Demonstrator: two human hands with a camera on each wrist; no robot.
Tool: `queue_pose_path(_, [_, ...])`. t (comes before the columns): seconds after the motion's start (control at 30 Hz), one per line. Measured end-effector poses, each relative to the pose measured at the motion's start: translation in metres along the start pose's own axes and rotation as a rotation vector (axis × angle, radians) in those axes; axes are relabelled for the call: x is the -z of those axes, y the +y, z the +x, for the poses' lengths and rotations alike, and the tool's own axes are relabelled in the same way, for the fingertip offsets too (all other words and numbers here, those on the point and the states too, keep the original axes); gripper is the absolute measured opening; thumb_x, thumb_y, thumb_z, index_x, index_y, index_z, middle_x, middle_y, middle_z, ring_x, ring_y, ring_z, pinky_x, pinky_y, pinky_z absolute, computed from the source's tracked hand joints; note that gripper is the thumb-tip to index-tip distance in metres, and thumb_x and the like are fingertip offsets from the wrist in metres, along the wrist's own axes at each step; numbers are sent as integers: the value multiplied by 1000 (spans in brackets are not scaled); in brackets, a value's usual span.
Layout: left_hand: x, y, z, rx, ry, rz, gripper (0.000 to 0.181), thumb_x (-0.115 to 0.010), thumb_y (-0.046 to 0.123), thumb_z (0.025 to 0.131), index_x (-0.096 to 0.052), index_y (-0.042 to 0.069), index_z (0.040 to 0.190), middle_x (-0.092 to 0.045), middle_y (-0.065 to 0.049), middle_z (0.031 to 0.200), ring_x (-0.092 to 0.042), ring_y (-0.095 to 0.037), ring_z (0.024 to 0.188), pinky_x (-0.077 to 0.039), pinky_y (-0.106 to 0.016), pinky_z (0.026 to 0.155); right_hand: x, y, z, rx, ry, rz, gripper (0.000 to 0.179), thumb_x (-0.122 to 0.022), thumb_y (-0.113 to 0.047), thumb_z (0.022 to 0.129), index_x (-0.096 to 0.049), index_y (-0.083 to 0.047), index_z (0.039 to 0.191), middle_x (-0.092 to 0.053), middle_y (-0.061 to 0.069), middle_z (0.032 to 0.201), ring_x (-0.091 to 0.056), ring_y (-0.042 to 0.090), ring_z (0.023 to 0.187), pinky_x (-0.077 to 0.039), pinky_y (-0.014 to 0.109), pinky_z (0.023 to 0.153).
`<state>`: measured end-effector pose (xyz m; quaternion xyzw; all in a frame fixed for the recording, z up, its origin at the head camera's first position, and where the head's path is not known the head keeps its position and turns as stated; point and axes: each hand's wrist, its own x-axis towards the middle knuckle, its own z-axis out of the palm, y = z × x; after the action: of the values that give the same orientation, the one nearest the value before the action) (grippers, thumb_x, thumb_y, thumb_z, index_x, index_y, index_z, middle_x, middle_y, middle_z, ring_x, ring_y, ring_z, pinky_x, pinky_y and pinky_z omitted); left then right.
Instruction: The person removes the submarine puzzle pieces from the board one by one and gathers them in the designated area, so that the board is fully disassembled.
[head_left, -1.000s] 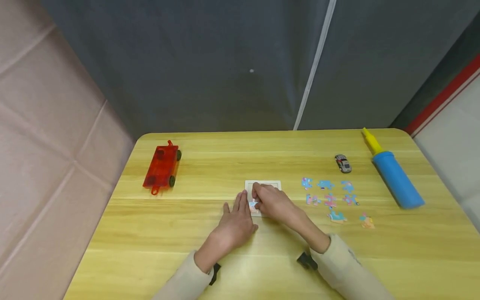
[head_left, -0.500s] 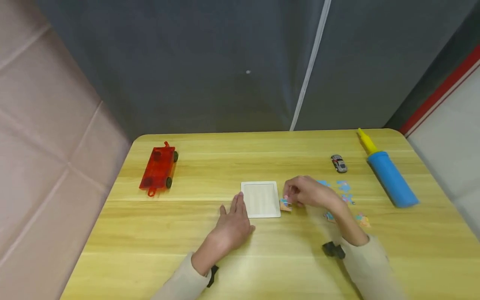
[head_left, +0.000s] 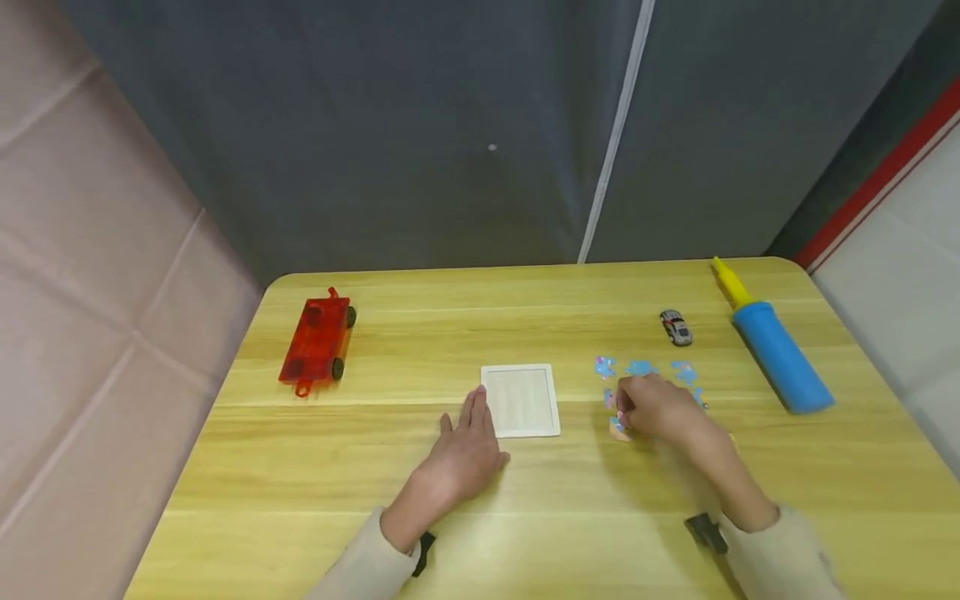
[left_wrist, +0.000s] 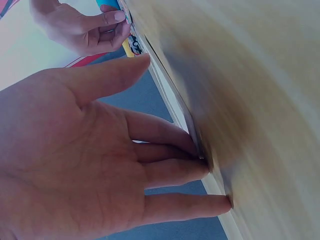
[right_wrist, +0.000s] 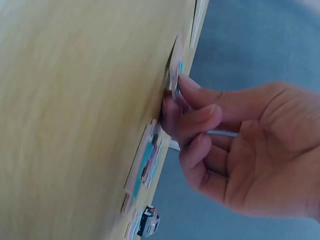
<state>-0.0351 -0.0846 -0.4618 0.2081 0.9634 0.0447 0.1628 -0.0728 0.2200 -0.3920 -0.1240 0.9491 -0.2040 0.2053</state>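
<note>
In the head view, my left hand (head_left: 461,458) rests with straight fingers at the left edge of a square white puzzle frame (head_left: 555,408). Its fingertips reach the tabletop in the left wrist view. To the right of the frame, my right hand (head_left: 663,408) pinches a jigsaw puzzle piece (head_left: 618,430) between thumb and fingers. That piece, seen edge-on and tilted in the right wrist view, is close over the table. Several other jigsaw pieces (head_left: 641,368) lie around and behind this hand, some of them partly hidden by it.
A red toy cart (head_left: 317,340) stands at the table's left. Toward the back right are a small silver toy car (head_left: 677,327) and a blue hand pump (head_left: 783,357) with a yellow nozzle. A grey curtain (head_left: 375,133) hangs behind the wooden table (head_left: 300,483).
My right hand has taken the puzzle piece out of the frame and carried it right, to the other pieces. The frame's inside now shows bare. My left hand has stayed at the frame's edge.
</note>
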Motion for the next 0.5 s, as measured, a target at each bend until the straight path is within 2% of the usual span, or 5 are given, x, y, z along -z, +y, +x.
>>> queue_pose_path(0.17, [4, -1, 1, -17, -3, -45, 85, -62, 41, 112, -31, -20, 162, -13, -35, 178, -22, -49, 166, -40, -75, 118, -5, -6, -3, 22, 95, -54, 8, -68, 3, 99, -69, -3, 94, -68, 8, 92, -60, 20, 74, -51, 32, 60])
queue_pose_path(0.27, [31, 7, -12, -29, -20, -61, 79, -61, 36, 114, -33, -21, 161, -19, -36, 177, -27, -48, 165, -45, -69, 119, -2, -11, -6, 39, 171, -68, 15, -68, 0, 102, -65, -6, 88, -64, 5, 84, -56, 18, 69, -45, 30, 56])
queue_pose_path(0.33, [52, 12, -21, -58, -10, -40, 73, -60, 32, 115, -36, -20, 160, -25, -35, 175, -32, -46, 164, -48, -63, 119, 3, -14, -7, 92, 278, -80, 25, -71, -6, 104, -61, -9, 82, -59, 1, 75, -52, 14, 63, -40, 27, 53])
queue_pose_path(0.4, [74, 14, -30, -126, 79, -1, 63, -58, 25, 115, -44, -19, 157, -37, -35, 170, -44, -43, 158, -53, -54, 116, 9, -19, -6, 203, 458, -59, 36, -73, -8, 104, -54, -13, 74, -49, -3, 64, -43, 9, 56, -33, 26, 50])
queue_pose_path(0.5, [99, 10, -36, -238, 319, 7, 50, -58, 16, 115, -52, -16, 153, -51, -32, 163, -58, -41, 147, -56, -48, 113, 20, -28, 0, 460, 779, -44, 49, -69, -3, 101, -44, -18, 62, -34, -8, 54, -28, 0, 49, -23, 19, 47])
